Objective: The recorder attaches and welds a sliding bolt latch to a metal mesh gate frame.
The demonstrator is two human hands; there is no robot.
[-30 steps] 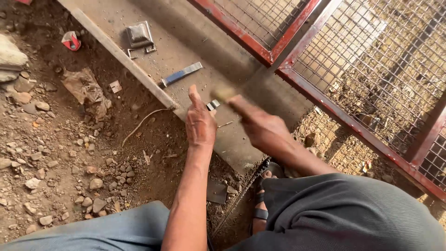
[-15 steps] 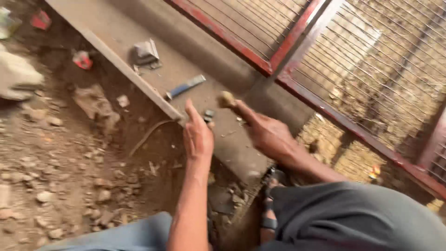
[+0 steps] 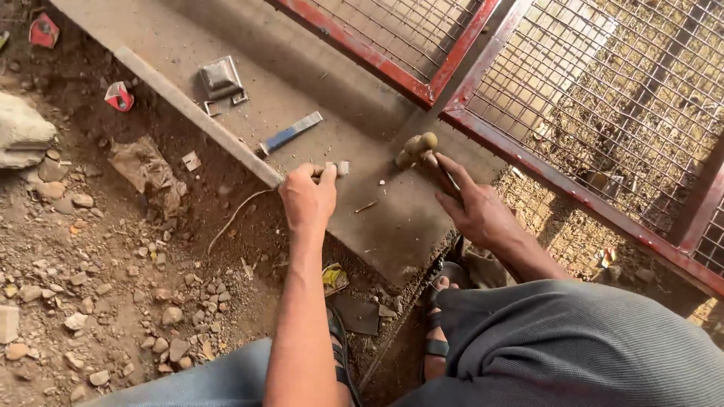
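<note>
Left hand [image 3: 308,197]: you pinched a short metal piece [image 3: 337,168] at the slab [image 3: 392,218] edge, steadying it.
Right hand [image 3: 477,211]: you gripped a hammer [image 3: 417,148], its head just right of the piece.
Beyond: a blue-handled chisel [image 3: 290,133] lay up-left of your left hand.

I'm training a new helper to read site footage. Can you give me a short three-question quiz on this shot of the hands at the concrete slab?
1. True or false: the right hand holds a hammer over the concrete slab.
2. What does the left hand grip? A) a small pale piece at the slab's edge B) a paint brush C) a red can
3. Fill in: the flat blue-handled tool lies on the slab, ____ by either hand.

Key:
1. True
2. A
3. untouched
</note>
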